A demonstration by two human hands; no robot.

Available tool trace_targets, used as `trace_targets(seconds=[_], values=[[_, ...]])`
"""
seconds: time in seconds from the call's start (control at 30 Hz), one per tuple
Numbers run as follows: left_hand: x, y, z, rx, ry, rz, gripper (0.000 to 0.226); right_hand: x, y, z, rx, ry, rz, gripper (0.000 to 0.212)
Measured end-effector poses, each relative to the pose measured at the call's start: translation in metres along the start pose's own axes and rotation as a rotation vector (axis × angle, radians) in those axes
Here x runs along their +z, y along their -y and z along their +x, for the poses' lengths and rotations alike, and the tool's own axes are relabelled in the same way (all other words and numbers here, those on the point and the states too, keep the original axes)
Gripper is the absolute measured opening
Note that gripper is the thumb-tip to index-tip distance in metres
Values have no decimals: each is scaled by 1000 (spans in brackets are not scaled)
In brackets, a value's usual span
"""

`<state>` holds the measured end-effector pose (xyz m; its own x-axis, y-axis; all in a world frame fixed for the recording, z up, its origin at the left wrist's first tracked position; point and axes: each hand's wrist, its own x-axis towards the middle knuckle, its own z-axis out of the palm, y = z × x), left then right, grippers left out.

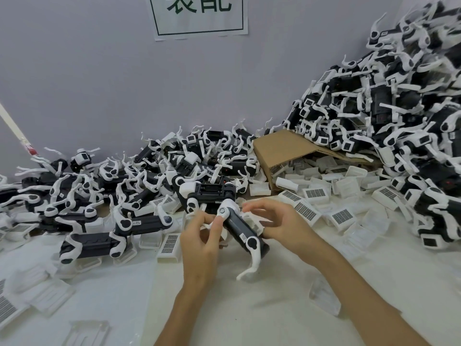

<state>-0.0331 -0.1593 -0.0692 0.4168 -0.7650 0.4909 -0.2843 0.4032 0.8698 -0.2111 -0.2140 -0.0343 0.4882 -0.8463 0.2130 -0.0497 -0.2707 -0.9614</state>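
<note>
Clear plastic trays (87, 330) lie closest to us at the front edge of the white bench (249, 320), and another clear moulded piece (324, 298) sits just beside our right forearm. Past them, above the middle of the bench, we hold the toy robot dog (238, 229). It has a black body and white legs and is tilted, with one curved leg (252, 262) hanging toward the bench top.

Our left grip (199, 236) is closed on the dog's upper end, thumb pressed against the white hip joint (222, 212) and fingers curled round a white leg there. Our right grip (277, 223) is curled round the far flank of the body. A white part sits under its fingers, and we cannot tell whether that part is loose or already fixed.

We judge this unit to be mid-assembly, with a leg or cover being seated and the dog not yet set down.

Farther back, white grille covers (315, 193) spill from a cardboard box (287, 146) lying on its side, so plenty of parts look unused. A low heap of dogs (99, 191) spreads to the left, and a much taller heap (399, 108) climbs the wall on the right. We cannot tell which heap is finished and which is waiting, but the work looks far from over. A paper sign (199, 16) hangs on the grey wall (99, 71).
</note>
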Motion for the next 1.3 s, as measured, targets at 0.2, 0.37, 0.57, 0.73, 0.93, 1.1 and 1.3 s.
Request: trace_targets(seconds=[0.2,0.37,0.57,0.73,0.93,1.1,1.3], values=[[-4,2,4,-100,38,-98,32,9,-2,1,-70,-169,-153,77],[-3,4,4,-103,56,-109,29,15,2,0,-107,-174,-9,59],[-3,2,4,-115,46,-134,29,17,0,2,-28,-157,233,52],[-2,0,5,-110,48,-125,28,20,0,4,90,-149,466,55],[-3,-1,4,-110,35,-130,26,24,-3,4,147,-160,580,38],[-2,-3,4,-97,18,-121,25,26,-2,3,232,-120,545,29],[-3,0,4,-38,-45,-125,23,29,3,0,532,77,565,38]])
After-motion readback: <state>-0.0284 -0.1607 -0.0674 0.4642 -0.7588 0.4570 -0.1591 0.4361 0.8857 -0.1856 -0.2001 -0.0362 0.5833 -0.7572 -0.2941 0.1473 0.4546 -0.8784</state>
